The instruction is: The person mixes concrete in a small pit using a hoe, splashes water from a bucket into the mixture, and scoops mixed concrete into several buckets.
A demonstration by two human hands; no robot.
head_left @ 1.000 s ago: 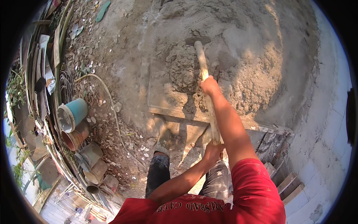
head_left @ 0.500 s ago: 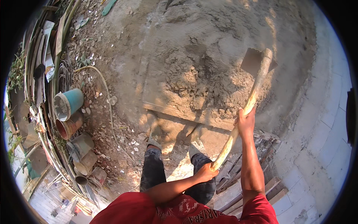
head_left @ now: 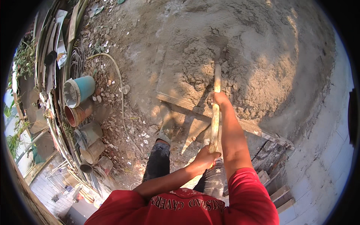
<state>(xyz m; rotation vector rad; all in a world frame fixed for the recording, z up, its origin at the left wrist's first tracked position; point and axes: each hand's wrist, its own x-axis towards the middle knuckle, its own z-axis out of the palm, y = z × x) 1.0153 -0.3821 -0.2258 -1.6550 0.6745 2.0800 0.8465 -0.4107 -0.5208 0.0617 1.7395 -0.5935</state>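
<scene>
A hoe's long wooden handle (head_left: pixel 215 125) runs away from my body into a heap of wet grey mortar (head_left: pixel 198 71). Near the handle's butt end, my left hand (head_left: pixel 205 157) is wrapped round the wood. Farther up, closer to the mortar, my right hand (head_left: pixel 220 100) grips the same handle. The hoe's blade is sunk in or hidden by the mortar at the far end. Along the heap's near side lies a wooden board (head_left: pixel 183 105), and the handle crosses above it.
On the left, a teal bucket (head_left: pixel 84 90), a reddish bucket (head_left: pixel 79 112) and several other containers lie tipped beside long poles and boards (head_left: pixel 48 60). A pale hose (head_left: pixel 119 71) curves over the rubble. Wood pieces (head_left: pixel 280 193) lie at lower right, next to a pale tiled surface (head_left: pixel 318 176).
From the right, raised above the mortar, the hoe has swung left and down, its blade now in the heap. My right hand has moved left and farther out; both hands keep their hold.
</scene>
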